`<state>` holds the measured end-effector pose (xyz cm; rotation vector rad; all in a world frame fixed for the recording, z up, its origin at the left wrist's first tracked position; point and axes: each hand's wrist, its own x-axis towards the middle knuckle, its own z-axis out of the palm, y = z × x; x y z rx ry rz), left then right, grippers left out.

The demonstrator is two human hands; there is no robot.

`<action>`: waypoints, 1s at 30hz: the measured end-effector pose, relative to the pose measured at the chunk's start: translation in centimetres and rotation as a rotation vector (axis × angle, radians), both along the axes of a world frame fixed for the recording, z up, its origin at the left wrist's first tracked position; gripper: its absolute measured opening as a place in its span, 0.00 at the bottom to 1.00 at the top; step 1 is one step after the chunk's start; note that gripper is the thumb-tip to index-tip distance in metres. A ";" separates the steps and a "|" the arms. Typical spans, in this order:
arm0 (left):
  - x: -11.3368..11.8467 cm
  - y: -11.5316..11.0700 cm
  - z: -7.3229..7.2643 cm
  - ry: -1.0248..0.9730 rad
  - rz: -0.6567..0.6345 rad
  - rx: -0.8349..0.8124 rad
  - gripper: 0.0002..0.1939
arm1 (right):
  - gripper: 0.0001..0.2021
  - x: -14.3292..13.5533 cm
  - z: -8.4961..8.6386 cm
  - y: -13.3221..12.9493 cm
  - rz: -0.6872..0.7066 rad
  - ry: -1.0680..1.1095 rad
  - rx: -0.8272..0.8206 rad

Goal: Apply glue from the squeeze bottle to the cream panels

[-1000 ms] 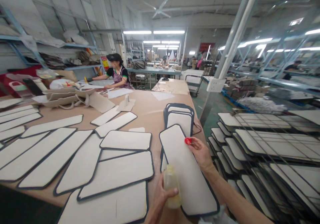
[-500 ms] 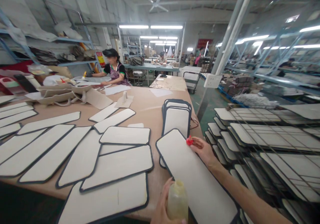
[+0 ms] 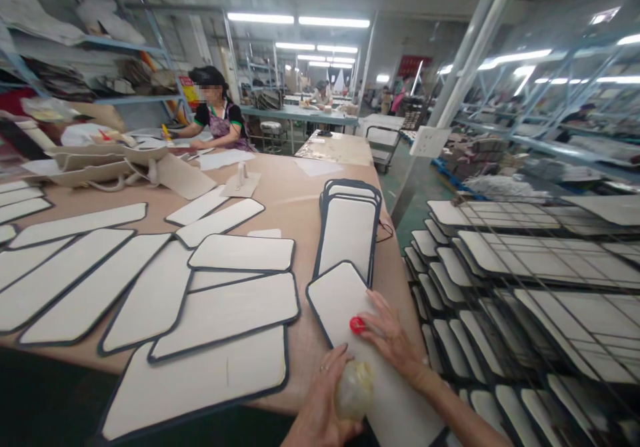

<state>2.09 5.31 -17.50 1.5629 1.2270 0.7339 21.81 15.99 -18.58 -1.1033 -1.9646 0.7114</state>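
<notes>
My left hand [image 3: 320, 404] is wrapped round a translucent, yellowish plastic bottle [image 3: 354, 397] low in the view. A small red cap [image 3: 357, 325] is pinched in the fingertips of my right hand [image 3: 397, 347], just above the bottle and apart from it. Beneath both hands lies a long cream panel [image 3: 337, 297] with a dark bound edge and cut corners, slanting toward me. Its far end overlaps a stack of similar panels [image 3: 347, 234]. The bottle and my hands hide part of the panel's near half.
Several dark-edged panels [image 3: 230, 314] spread over the brown table [image 3: 295, 200] on the left. Beige bag parts [image 3: 185, 177] lie behind them. At right stands a wire rack [image 3: 530, 287] loaded with panels. A co-worker [image 3: 220, 117] works at the table's far left side.
My right hand has brought the red cap nearer, down and left toward the bottle. The bottle now tilts more in my left hand. The whole view has shifted slightly.
</notes>
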 end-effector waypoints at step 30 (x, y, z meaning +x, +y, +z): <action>-1.2 1.4 0.8 0.324 -0.387 -0.142 0.42 | 0.14 -1.5 -3.9 -2.1 0.219 -0.283 -0.088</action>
